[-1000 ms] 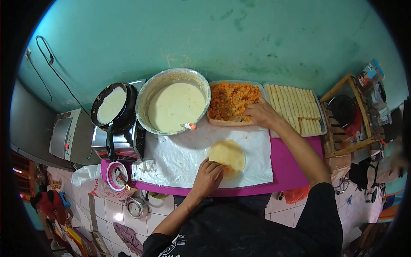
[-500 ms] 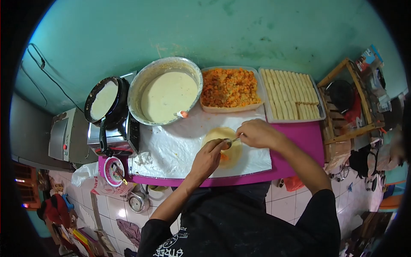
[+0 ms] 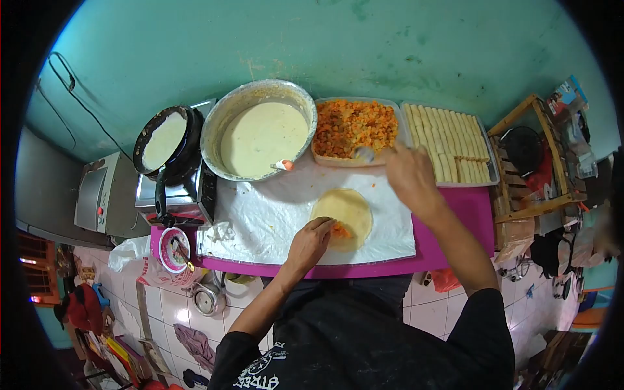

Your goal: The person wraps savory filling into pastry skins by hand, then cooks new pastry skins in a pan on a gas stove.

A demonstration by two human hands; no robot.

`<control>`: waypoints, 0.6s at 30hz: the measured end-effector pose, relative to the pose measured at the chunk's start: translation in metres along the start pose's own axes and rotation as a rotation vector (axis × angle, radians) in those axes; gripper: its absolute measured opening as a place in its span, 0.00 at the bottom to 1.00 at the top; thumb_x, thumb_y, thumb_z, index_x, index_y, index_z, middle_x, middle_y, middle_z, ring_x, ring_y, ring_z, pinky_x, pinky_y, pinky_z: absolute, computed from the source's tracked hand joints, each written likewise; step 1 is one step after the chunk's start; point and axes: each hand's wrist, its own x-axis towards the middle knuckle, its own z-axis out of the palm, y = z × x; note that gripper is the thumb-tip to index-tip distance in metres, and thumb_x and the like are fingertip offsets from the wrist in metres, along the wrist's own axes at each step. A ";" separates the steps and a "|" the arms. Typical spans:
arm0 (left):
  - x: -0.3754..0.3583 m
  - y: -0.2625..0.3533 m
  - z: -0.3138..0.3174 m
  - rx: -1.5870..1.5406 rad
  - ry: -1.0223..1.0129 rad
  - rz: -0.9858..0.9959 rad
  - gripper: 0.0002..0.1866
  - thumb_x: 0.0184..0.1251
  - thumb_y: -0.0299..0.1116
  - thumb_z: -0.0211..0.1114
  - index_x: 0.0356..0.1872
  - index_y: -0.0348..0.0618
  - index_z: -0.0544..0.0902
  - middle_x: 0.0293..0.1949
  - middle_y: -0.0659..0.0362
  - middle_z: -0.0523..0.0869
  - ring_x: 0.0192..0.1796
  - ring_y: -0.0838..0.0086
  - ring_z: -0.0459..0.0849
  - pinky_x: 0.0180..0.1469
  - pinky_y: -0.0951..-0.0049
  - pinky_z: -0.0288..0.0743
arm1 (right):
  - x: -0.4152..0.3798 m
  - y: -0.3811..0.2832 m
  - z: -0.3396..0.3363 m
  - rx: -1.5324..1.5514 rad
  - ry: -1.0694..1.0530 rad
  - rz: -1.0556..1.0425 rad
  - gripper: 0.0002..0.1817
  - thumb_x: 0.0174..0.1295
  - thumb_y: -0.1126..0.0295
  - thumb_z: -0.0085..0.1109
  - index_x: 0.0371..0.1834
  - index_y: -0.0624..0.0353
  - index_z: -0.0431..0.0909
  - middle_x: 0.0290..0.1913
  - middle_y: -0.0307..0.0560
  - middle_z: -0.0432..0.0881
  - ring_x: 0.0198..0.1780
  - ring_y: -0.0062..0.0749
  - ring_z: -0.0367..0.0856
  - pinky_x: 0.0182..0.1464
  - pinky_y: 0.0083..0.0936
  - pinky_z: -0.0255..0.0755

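Right hand (image 3: 409, 177) gripping spoon (image 3: 364, 154) by filling tub (image 3: 354, 159); left hand (image 3: 312, 243) at filling on wrapper (image 3: 357, 205), grip unclear.

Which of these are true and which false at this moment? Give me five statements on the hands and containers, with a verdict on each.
1. The right hand holds a spoon. True.
2. The filling tub stands between the batter pot and the tray of rolls. True.
3. The left hand is inside the batter pot. False: it is at the round wrapper, beside the small heap of filling.
4. The frying pan has nothing in it. False: a pale round sheet lies in it.
5. The round wrapper is rolled up. False: it lies spread out flat.
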 end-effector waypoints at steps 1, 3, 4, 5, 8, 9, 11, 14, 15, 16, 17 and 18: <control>0.000 0.000 0.001 -0.010 -0.001 -0.008 0.12 0.65 0.24 0.62 0.48 0.37 0.85 0.49 0.49 0.87 0.51 0.54 0.85 0.55 0.62 0.80 | 0.003 0.008 -0.002 -0.052 0.025 0.076 0.08 0.58 0.76 0.57 0.36 0.59 0.86 0.41 0.54 0.82 0.42 0.43 0.85 0.50 0.41 0.70; 0.000 -0.002 0.003 -0.010 -0.014 -0.004 0.12 0.65 0.24 0.62 0.48 0.37 0.85 0.49 0.50 0.87 0.50 0.55 0.86 0.55 0.62 0.80 | 0.007 0.018 0.004 -0.112 -0.043 0.111 0.09 0.57 0.77 0.58 0.37 0.59 0.86 0.43 0.53 0.81 0.42 0.43 0.84 0.50 0.41 0.69; 0.000 -0.003 0.004 -0.004 -0.020 -0.010 0.12 0.64 0.24 0.63 0.48 0.38 0.85 0.49 0.51 0.87 0.50 0.56 0.86 0.55 0.63 0.80 | 0.007 0.022 0.011 -0.163 -0.113 0.135 0.09 0.57 0.77 0.58 0.38 0.60 0.86 0.45 0.53 0.80 0.42 0.43 0.83 0.50 0.40 0.69; 0.001 -0.005 0.006 -0.005 -0.024 -0.006 0.12 0.64 0.24 0.63 0.48 0.38 0.85 0.49 0.51 0.87 0.50 0.56 0.86 0.55 0.63 0.80 | 0.005 0.027 0.027 -0.164 -0.113 0.141 0.09 0.57 0.77 0.58 0.38 0.60 0.86 0.45 0.53 0.80 0.42 0.43 0.83 0.50 0.40 0.69; 0.001 -0.008 0.003 0.084 -0.028 0.014 0.12 0.64 0.24 0.63 0.48 0.41 0.86 0.48 0.52 0.87 0.51 0.60 0.86 0.60 0.60 0.76 | 0.001 0.036 0.064 -0.199 -0.134 0.103 0.10 0.58 0.77 0.57 0.40 0.60 0.87 0.47 0.53 0.79 0.46 0.42 0.81 0.50 0.39 0.67; 0.000 -0.005 -0.001 0.124 -0.033 0.045 0.13 0.64 0.24 0.64 0.48 0.43 0.86 0.47 0.53 0.88 0.51 0.61 0.86 0.63 0.59 0.73 | -0.004 0.036 0.066 -0.201 -0.037 0.066 0.11 0.59 0.76 0.57 0.42 0.60 0.86 0.47 0.51 0.79 0.50 0.41 0.79 0.51 0.40 0.66; -0.005 -0.006 -0.004 0.165 -0.040 0.064 0.13 0.63 0.24 0.64 0.49 0.44 0.86 0.47 0.53 0.88 0.52 0.63 0.86 0.65 0.57 0.70 | -0.014 0.027 0.063 -0.195 0.053 0.023 0.12 0.60 0.75 0.57 0.45 0.59 0.86 0.47 0.49 0.79 0.53 0.40 0.77 0.52 0.40 0.65; -0.013 -0.009 -0.005 0.200 0.053 0.138 0.14 0.61 0.28 0.67 0.49 0.46 0.86 0.45 0.56 0.88 0.52 0.65 0.84 0.66 0.55 0.67 | -0.040 0.003 0.045 0.069 0.148 -0.184 0.15 0.63 0.71 0.57 0.52 0.52 0.84 0.47 0.41 0.78 0.54 0.36 0.74 0.55 0.42 0.60; -0.014 -0.011 -0.005 0.179 0.070 0.139 0.15 0.60 0.28 0.68 0.50 0.47 0.85 0.44 0.57 0.88 0.52 0.64 0.84 0.66 0.55 0.67 | -0.055 -0.008 0.051 0.178 0.061 -0.263 0.16 0.64 0.69 0.57 0.54 0.49 0.83 0.47 0.40 0.77 0.53 0.35 0.74 0.56 0.42 0.58; -0.015 -0.011 -0.005 0.155 0.084 0.143 0.16 0.59 0.29 0.69 0.50 0.47 0.84 0.44 0.59 0.88 0.53 0.64 0.83 0.65 0.56 0.67 | -0.067 -0.022 0.057 0.314 0.027 -0.259 0.14 0.62 0.66 0.62 0.51 0.48 0.85 0.46 0.38 0.78 0.52 0.32 0.75 0.56 0.41 0.57; -0.015 -0.010 -0.006 0.151 0.076 0.144 0.16 0.59 0.29 0.69 0.50 0.47 0.84 0.44 0.59 0.88 0.53 0.64 0.83 0.65 0.56 0.67 | -0.077 -0.036 0.064 0.451 -0.006 -0.250 0.13 0.59 0.62 0.67 0.48 0.47 0.86 0.46 0.36 0.80 0.51 0.30 0.75 0.56 0.40 0.55; -0.014 -0.009 -0.007 0.156 0.083 0.140 0.15 0.59 0.29 0.70 0.49 0.47 0.85 0.43 0.60 0.88 0.52 0.64 0.82 0.65 0.56 0.67 | -0.084 -0.045 0.074 0.450 -0.009 -0.241 0.13 0.59 0.62 0.67 0.48 0.47 0.86 0.46 0.36 0.80 0.51 0.30 0.75 0.56 0.40 0.55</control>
